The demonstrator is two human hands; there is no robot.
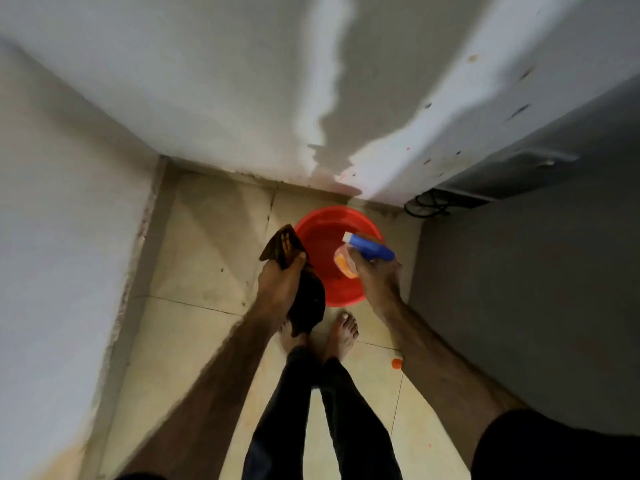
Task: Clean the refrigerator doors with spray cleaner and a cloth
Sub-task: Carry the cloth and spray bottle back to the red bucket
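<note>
My left hand (pixel 278 284) grips a dark brown cloth (pixel 308 303) with yellow markings; the cloth sticks up past my thumb and hangs down below my wrist. My right hand (pixel 375 277) holds a spray bottle (pixel 363 252) with a blue trigger head, a white nozzle and orange liquid inside. Both hands hover above a red plastic basin (pixel 329 223) on the floor. The grey refrigerator (pixel 519 271) fills the right side of the view.
White walls meet in a corner ahead and on the left. The floor has beige tiles (pixel 207 244). A small orange cap (pixel 397 364) lies on the floor by the refrigerator. Black cables (pixel 427 204) lie behind the refrigerator. My bare feet stand just behind the basin.
</note>
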